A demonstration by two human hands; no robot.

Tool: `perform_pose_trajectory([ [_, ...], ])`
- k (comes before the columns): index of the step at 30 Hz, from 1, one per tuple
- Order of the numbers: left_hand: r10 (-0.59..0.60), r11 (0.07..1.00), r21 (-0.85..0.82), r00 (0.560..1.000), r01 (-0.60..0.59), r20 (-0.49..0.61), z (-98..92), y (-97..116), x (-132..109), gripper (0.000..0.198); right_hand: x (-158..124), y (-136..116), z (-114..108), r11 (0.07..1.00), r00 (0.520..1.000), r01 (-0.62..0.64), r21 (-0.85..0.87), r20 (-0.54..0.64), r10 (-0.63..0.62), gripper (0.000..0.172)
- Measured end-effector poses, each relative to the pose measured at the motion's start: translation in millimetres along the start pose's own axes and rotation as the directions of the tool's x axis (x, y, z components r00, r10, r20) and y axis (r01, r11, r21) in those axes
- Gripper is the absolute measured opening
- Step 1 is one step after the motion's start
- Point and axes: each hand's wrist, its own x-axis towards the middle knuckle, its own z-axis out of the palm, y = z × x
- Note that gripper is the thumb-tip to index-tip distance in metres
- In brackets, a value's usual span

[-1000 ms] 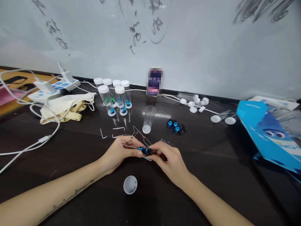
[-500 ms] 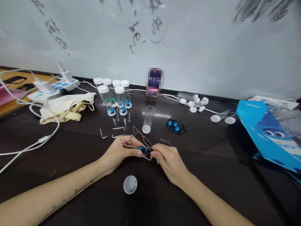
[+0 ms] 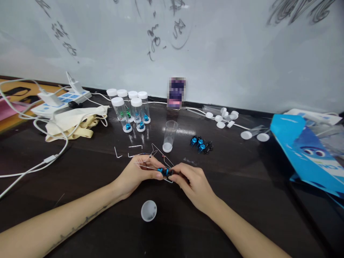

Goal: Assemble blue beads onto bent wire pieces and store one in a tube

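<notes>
My left hand (image 3: pixel 138 173) and my right hand (image 3: pixel 192 184) meet over the dark table (image 3: pixel 242 186). Both pinch a small blue and black part (image 3: pixel 164 172) between their fingertips. Thin wire pieces (image 3: pixel 158 157) run across my left fingers and the tabletop behind them. An open clear tube (image 3: pixel 170 136) stands upright just beyond my hands. Its white cap (image 3: pixel 148 210) lies near the table's front, below my hands. A small heap of blue and black parts (image 3: pixel 201 144) rests to the right of the tube.
Several capped tubes (image 3: pixel 131 109) holding blue and green parts stand at the back left. Loose white caps and tubes (image 3: pixel 224 118) lie at the back right. A cloth bag (image 3: pixel 75 122), power strip (image 3: pixel 59 100) and white cables sit left; a blue packet (image 3: pixel 306 154) lies right.
My right hand's fingers have shifted slightly on the blue part, pulling in and then reaching back over it. My left hand has stayed where it was.
</notes>
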Motion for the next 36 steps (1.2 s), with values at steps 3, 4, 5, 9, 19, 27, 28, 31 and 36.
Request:
perform_pose_trajectory([
  [3, 0.005, 1.0, 0.011, 1.0, -0.005, -0.006, -0.1, -0.1, -0.2, 0.02, -1.0, 0.1, 0.4, 1.0, 1.0, -0.001, 0.008, -0.004, 0.001, 0.009],
  [4, 0.007, 1.0, 0.015, 1.0, -0.006, -0.008, 0.1, 0.0, -0.1, 0.02, -1.6, 0.2, 0.7, 1.0, 1.0, 0.002, 0.013, -0.014, -0.002, 0.006],
  [5, 0.007, 1.0, 0.018, 1.0, -0.007, -0.009, 0.3, 0.2, 0.2, 0.02, -2.1, 0.2, 0.9, 1.0, 1.0, 0.007, 0.016, -0.022, -0.006, 0.006],
  [9, -0.005, 1.0, 0.018, 1.0, 0.005, -0.015, 1.1, 1.3, 0.8, 0.022, -1.8, -2.2, -0.3, 1.0, 1.0, 0.003, 0.009, -0.002, -0.003, 0.009],
  [19, -0.009, 1.0, 0.024, 1.0, 0.009, 0.01, 1.6, 1.5, 0.0, 0.02, 0.2, -2.5, -1.8, 0.999, 0.998, -0.021, -0.034, 0.064, 0.023, 0.043],
  [27, -0.001, 1.0, -0.004, 0.999, 0.001, -0.039, 2.7, 2.7, 2.1, 0.02, -3.3, -0.6, -1.9, 1.0, 0.999, 0.008, 0.002, -0.042, -0.008, 0.03],
  [28, 0.0, 1.0, -0.002, 0.999, 0.0, -0.04, 2.8, 2.8, 2.0, 0.02, -3.4, -0.4, -1.8, 1.0, 0.999, 0.014, 0.002, -0.042, -0.014, 0.03],
  [31, -0.002, 1.0, 0.002, 0.999, 0.002, -0.049, 3.0, 2.9, 1.5, 0.021, -3.3, 0.1, -1.5, 1.0, 0.999, 0.011, 0.002, -0.037, -0.011, 0.03],
  [36, -0.006, 1.0, 0.0, 0.998, 0.006, -0.057, 2.8, 2.4, 1.5, 0.022, -1.9, -0.3, -1.9, 1.0, 1.0, -0.016, -0.01, -0.003, 0.016, 0.031],
])
